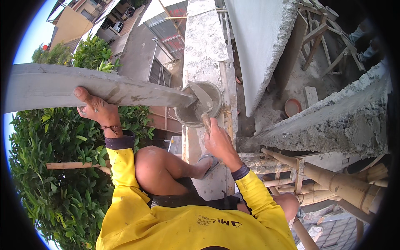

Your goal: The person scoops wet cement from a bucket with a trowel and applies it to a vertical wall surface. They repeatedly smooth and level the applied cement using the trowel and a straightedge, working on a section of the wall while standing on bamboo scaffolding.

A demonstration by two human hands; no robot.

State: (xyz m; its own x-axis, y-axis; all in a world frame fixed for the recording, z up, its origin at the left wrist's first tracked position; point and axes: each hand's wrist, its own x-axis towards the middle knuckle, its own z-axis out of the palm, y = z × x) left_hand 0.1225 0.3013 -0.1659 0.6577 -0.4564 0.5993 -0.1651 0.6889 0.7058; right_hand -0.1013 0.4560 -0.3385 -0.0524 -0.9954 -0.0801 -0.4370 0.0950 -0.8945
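My left hand (pixel 96 107) grips a long, flat grey board (pixel 125 88) smeared with mortar, its thumb on top and its fingers hidden beneath. The board slopes from the far left edge to a round bucket (pixel 218 96), where its end sits over the rim. Wet grey mortar (pixel 193 112) lies in the bucket. Closed round a wooden handle, my right hand (pixel 218 139) holds a trowel (pixel 201 95). Its metal blade is over the bucket, close to the board's end. The bucket stands on a narrow concrete ledge in front of my foot.
A rough-edged concrete wall (pixel 266 50) rises ahead to the right, with another broken-edged wall (pixel 333 121) nearer. Bamboo poles (pixel 333 183) form scaffolding at right. Leafy branches (pixel 58 171) fill the left, beside the drop. Beyond the walls stand wooden trestles (pixel 316 35) and a round reddish basin (pixel 293 107).
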